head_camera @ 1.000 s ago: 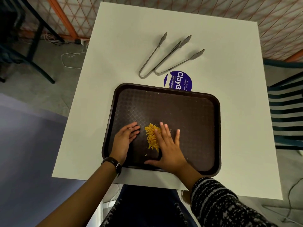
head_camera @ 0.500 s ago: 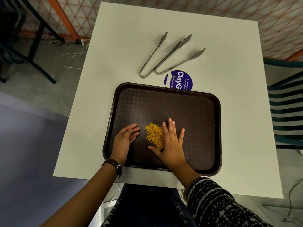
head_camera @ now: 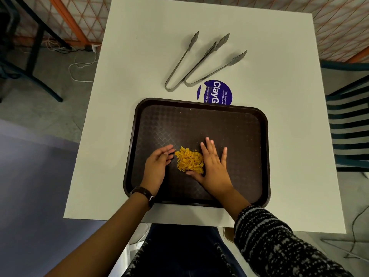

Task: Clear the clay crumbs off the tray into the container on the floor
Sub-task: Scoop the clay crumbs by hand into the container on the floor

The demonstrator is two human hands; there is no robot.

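The tray (head_camera: 239,136) is lying on the bench (head_camera: 139,47), probably stiff and light, best gripped by its rims. The crumbs (head_camera: 189,161) are sitting between the left hand (head_camera: 157,166) and right hand (head_camera: 214,166), fingers spread, holding nothing; they look loose and scatter-prone. The floor container is staying out of view.

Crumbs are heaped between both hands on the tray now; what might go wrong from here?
1. Loose specks lie far from the crumb pile and may get missed.
2. Scooping with the left hand and right hand may spill crumbs.
3. No container is in view, so tipping the tray may miss.
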